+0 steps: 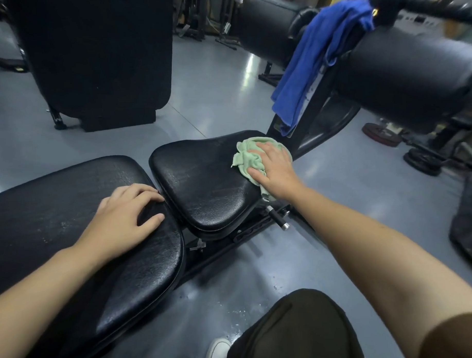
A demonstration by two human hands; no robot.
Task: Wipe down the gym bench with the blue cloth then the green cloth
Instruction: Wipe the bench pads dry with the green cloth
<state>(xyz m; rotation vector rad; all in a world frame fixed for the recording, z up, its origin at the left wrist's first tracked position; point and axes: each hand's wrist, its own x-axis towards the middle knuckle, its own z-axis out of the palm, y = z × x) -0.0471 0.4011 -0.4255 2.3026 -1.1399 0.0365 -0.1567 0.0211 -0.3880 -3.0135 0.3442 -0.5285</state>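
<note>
Second pass by the look of it, judged from how things lie: blue cloth [313, 61] set aside, draped over the padded roller [402, 74] in the upper right of the frame, hanging down toward the black frame post; green cloth [251, 158] in use on the gym bench [203, 185]. Right hand [276, 168], right of centre, pressing down flat on the bunched green cloth, fingers spread and mostly straight across the top of it, thumb along the near side, nothing curled round it as far as can be seen. Cloth lying directly under that palm and fingers, folds spilling out to the left and a tail hanging off the pad's right edge below the wrist. Cloth and hand at the far right end of the smaller seat pad, touching its surface. Left hand [124, 217] in the centre left, resting on the end of the longer back pad [70, 216] just beside the gap between the 2 pads, fingers loosely bent over the rounded edge, holding nothing, seemingly bracing. Next move, as a judgement: sweeping the cloth leftward across the seat pad under steady downward pressure, then on over the gap to the longer pad, which likely calls for lifting the bracing hand clear.
</note>
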